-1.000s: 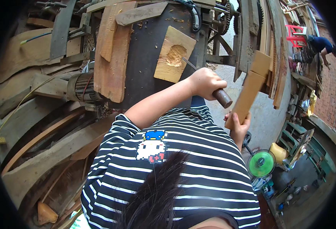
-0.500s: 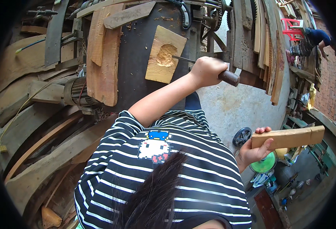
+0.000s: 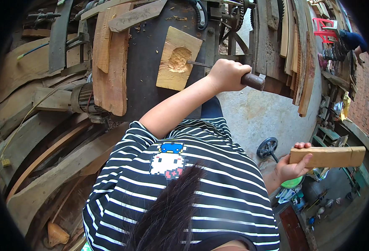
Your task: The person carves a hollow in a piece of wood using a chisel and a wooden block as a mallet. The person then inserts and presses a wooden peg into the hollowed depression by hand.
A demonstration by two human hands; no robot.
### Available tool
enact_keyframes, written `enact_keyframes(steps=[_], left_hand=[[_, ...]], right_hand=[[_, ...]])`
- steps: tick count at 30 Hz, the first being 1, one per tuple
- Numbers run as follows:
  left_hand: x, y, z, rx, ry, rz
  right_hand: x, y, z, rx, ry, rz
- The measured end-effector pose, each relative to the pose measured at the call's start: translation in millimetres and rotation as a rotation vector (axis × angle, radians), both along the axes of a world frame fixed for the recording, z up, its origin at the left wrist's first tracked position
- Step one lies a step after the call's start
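Observation:
My left hand (image 3: 229, 75) is closed around the dark brown handle of a chisel (image 3: 254, 81). Its thin metal blade reaches left, with the tip at the edge of a rough hollow cut in a pale wooden block (image 3: 167, 79). The block lies flat on a dark tabletop (image 3: 144, 79). Off to the right, my right hand (image 3: 292, 168) grips one end of a flat rectangular piece of wood (image 3: 329, 157), held up in the air well away from the chisel.
Reddish boards (image 3: 113, 88) lie left of the block beside a motor (image 3: 85, 98). A curved black tool (image 3: 202, 14) rests behind it. Stacked planks (image 3: 300, 62) stand on the right. Beyond them are a red plastic stool (image 3: 324, 29) and another person (image 3: 354, 40).
My right hand has swung outward to the right with the piece of wood. The left hand has shifted only slightly, and the chisel tip stays at the hollow.

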State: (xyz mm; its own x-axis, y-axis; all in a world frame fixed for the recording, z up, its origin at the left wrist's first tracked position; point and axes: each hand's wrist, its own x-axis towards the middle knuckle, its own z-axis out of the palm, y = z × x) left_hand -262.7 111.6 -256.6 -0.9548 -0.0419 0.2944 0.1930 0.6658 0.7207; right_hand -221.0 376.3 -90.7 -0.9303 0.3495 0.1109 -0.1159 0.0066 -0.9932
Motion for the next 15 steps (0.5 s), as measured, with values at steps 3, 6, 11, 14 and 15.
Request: enact_keyframes(steps=[3, 6, 11, 14, 15], left_hand=[[-2, 2, -1, -0.004, 0.008, 0.034], [-5, 5, -8, -0.003, 0.036, 0.093], [-13, 12, -20, 0.003, 0.118, 0.143], [-14, 9, -21, -0.009, 0.108, 0.150], [-15, 9, -21, -0.023, 0.103, 0.159]], right_hand=[[-8, 0, 5, -0.021, 0.098, -0.023], [-17, -15, -12, -0.162, 0.037, -0.047], [10, -63, -53, 0.102, -0.578, 0.475], [13, -57, -43, 0.093, -0.625, 0.473], [7, -54, -36, 0.087, -0.539, 0.402]])
